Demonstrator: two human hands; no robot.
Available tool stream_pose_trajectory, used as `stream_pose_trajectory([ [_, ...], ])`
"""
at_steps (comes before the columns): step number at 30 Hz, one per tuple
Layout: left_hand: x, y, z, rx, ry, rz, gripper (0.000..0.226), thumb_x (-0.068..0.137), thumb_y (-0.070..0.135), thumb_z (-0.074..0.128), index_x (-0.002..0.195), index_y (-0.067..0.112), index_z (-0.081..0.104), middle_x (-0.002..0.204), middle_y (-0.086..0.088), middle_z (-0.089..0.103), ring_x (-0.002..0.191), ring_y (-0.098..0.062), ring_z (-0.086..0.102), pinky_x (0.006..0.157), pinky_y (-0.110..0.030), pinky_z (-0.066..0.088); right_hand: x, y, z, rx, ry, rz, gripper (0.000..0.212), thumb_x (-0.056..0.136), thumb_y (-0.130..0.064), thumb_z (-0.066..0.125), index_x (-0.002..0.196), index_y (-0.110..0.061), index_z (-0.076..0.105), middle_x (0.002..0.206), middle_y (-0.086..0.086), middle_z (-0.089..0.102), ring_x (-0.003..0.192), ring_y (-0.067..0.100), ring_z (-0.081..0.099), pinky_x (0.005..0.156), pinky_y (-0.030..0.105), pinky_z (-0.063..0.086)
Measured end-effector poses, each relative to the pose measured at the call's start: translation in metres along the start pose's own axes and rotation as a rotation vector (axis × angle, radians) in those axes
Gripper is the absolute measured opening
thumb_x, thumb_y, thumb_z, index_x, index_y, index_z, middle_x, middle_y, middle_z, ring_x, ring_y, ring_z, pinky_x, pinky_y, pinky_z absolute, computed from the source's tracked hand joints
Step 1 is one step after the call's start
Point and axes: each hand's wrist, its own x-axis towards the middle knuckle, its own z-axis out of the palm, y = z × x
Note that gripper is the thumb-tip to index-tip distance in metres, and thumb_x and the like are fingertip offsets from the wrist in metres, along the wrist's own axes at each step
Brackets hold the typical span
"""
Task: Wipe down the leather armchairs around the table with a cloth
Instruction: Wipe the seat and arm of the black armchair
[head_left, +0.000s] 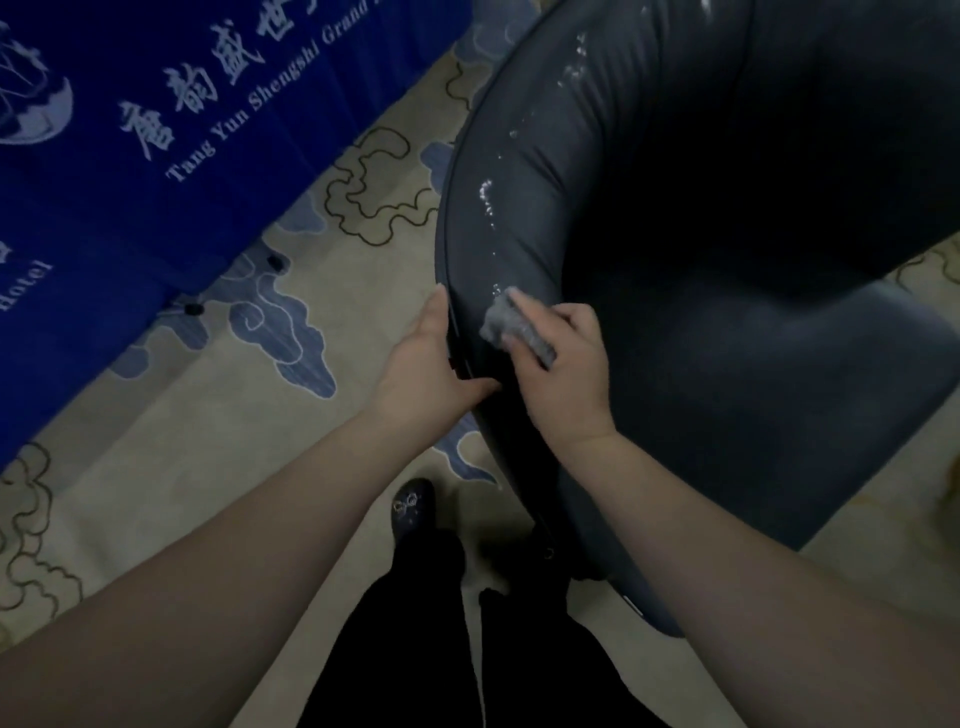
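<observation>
A small grey cloth (517, 328) is gripped in the right hand (563, 371), with the fingers curled over it and one fingertip laid along its upper edge. The cloth is pressed against the inner face of the armchair (727, 291), just inside the curved top edge of the backrest. The left hand (431, 371) is laid flat on the outer side of the same edge, its fingers straight and together and pointing up along the piping, while the thumb is stretched out to the right across the edge, close to the right hand. Nothing is held in the left hand; it only rests on the chair.

No containers are seen in view.

The armchair is covered in dark blue-grey leather with a rounded, tub-shaped back and a padded seat cushion, which is seen at the lower right. A trail of white, shiny wet flecks (488, 197) is seen running along the inner curve of the backrest, from the top of the picture down to the cloth.

A blue tablecloth (156, 171) printed with white lettering hangs at the upper left. The floor is covered by a beige carpet (208, 431) with blue cloud shapes. Dark trousers and a dark shoe (413, 512) are seen below the arms.
</observation>
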Motion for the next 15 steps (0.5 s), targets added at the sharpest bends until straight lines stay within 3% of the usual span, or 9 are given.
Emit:
stream_pose_trajectory([
  [1,0.005,-0.001,-0.002,0.005,-0.006,0.01,0.115,0.071,0.026,0.085,0.155,0.021,0.007,0.153,0.001,0.038,0.131,-0.019,0.047,0.107,-0.037,0.042,0.004,0.0,0.001,-0.026,-0.004,0.005,0.042,0.086,-0.007,0.063,0.126,-0.02,0.06,0.103,0.003,0.042,0.087,0.005,0.048,0.083,0.001,0.036],
  [3,0.015,-0.004,-0.009,-0.022,-0.028,0.039,0.115,0.069,0.03,0.085,0.155,0.024,0.008,0.154,0.006,0.034,0.13,-0.018,0.048,0.106,-0.037,0.043,0.02,0.002,-0.001,-0.016,0.134,0.204,0.04,0.088,-0.008,0.06,0.126,-0.021,0.061,0.106,0.007,0.045,0.084,0.005,0.05,0.077,-0.003,0.033],
  [5,0.026,-0.006,-0.018,-0.055,-0.045,0.072,0.11,0.069,0.032,0.086,0.153,0.032,0.014,0.148,0.016,0.039,0.12,-0.013,0.054,0.096,-0.029,0.05,0.031,0.002,-0.003,0.036,0.268,0.338,0.038,0.089,-0.01,0.06,0.125,-0.022,0.06,0.11,0.009,0.048,0.082,0.002,0.05,0.074,-0.006,0.032],
  [7,0.035,-0.009,-0.029,-0.082,-0.055,0.119,0.104,0.068,0.03,0.086,0.146,0.042,0.02,0.13,0.032,0.045,0.107,-0.001,0.058,0.079,-0.013,0.047,0.028,-0.005,0.004,0.031,0.197,0.238,0.039,0.087,-0.012,0.062,0.124,-0.025,0.061,0.108,0.006,0.048,0.084,0.003,0.051,0.077,-0.003,0.034],
  [9,0.042,-0.011,-0.039,-0.104,-0.077,0.149,0.098,0.066,0.028,0.087,0.138,0.052,0.024,0.117,0.038,0.048,0.101,0.007,0.057,0.07,-0.006,0.043,0.021,-0.014,0.017,-0.038,0.089,0.116,0.04,0.086,-0.013,0.064,0.124,-0.025,0.061,0.104,0.003,0.046,0.086,0.003,0.05,0.08,0.001,0.037],
  [13,0.058,-0.012,-0.054,-0.08,-0.151,0.193,0.096,0.065,0.027,0.088,0.135,0.052,0.026,0.119,0.033,0.05,0.101,0.005,0.058,0.076,-0.01,0.044,0.035,-0.017,0.025,-0.045,0.299,0.31,0.039,0.088,-0.011,0.062,0.124,-0.025,0.062,0.101,0.001,0.045,0.084,0.007,0.051,0.074,-0.005,0.033],
  [15,0.065,-0.012,-0.059,-0.07,-0.186,0.224,0.1,0.066,0.024,0.087,0.14,0.045,0.025,0.126,0.025,0.051,0.103,0.001,0.058,0.076,-0.012,0.048,0.03,-0.022,0.027,-0.075,0.284,0.226,0.039,0.087,-0.011,0.063,0.124,-0.026,0.061,0.101,0.0,0.045,0.086,0.006,0.051,0.076,-0.002,0.035],
])
